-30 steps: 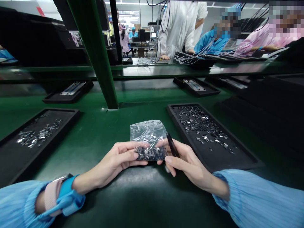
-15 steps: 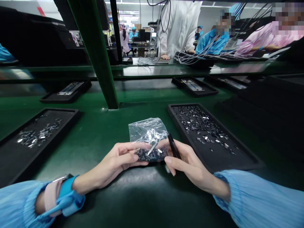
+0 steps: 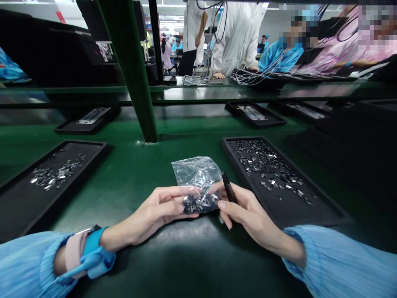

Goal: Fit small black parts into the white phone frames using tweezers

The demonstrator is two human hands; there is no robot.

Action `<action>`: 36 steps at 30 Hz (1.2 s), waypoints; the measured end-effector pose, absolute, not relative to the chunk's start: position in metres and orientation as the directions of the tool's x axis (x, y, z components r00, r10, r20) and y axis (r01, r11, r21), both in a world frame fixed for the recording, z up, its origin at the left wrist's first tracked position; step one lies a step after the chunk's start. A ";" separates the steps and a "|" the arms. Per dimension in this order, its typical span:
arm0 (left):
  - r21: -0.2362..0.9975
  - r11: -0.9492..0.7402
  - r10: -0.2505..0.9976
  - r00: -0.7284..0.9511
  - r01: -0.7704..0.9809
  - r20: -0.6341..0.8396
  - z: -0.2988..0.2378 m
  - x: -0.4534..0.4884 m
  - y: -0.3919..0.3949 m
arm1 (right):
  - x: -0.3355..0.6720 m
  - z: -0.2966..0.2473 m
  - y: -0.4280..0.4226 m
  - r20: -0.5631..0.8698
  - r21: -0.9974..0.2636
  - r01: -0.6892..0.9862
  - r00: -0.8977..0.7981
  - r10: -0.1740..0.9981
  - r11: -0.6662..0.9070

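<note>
Between my hands is a clear plastic bag (image 3: 200, 176), its lower part full of small dark and shiny parts (image 3: 200, 203). My left hand (image 3: 164, 207) grips the bag's left side, thumb in front and fingers behind. At the bag's right side, my right hand (image 3: 242, 207) pinches it with the thumb and fingers. A slim black tool (image 3: 228, 188), perhaps tweezers or a pen, is also tucked in the right hand, pointing up; its lower end is mostly hidden. The bag's upper part stands loose above the fingers.
Black trays with small loose parts lie at the right (image 3: 291, 207) and left (image 3: 18, 207). Smaller trays (image 3: 256, 120) with flat metallic pieces sit farther back. A green post (image 3: 133, 74) rises from the green bench (image 3: 130, 165). Beyond are cables (image 3: 257, 78) and several people.
The whole view has shifted slightly, with hands and trays appearing a little farther right. Both hands keep hold of the bag. Another person in white has come into view in the background.
</note>
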State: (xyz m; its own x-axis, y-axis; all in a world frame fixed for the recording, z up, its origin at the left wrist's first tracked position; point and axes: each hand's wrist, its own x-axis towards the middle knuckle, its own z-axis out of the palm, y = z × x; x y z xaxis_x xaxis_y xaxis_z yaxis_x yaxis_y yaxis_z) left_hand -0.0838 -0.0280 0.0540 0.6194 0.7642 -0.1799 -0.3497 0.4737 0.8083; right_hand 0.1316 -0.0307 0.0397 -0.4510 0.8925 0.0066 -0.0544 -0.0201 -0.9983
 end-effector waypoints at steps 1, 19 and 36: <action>0.809 0.472 0.764 0.620 -0.351 -0.177 0.054 -0.084 -0.028 | 0.132 0.039 -0.031 0.001 -0.998 -0.056 -0.450 0.893 -0.027; 0.806 0.476 0.778 0.597 -0.352 -0.198 0.058 -0.082 -0.029 | 0.132 0.041 -0.029 -0.025 -0.998 -0.037 -0.429 0.903 -0.045; 0.954 0.257 0.861 0.485 -0.155 -0.153 0.045 -0.074 -0.027 | 0.140 0.024 -0.026 -0.027 -0.975 0.209 -0.464 0.885 0.080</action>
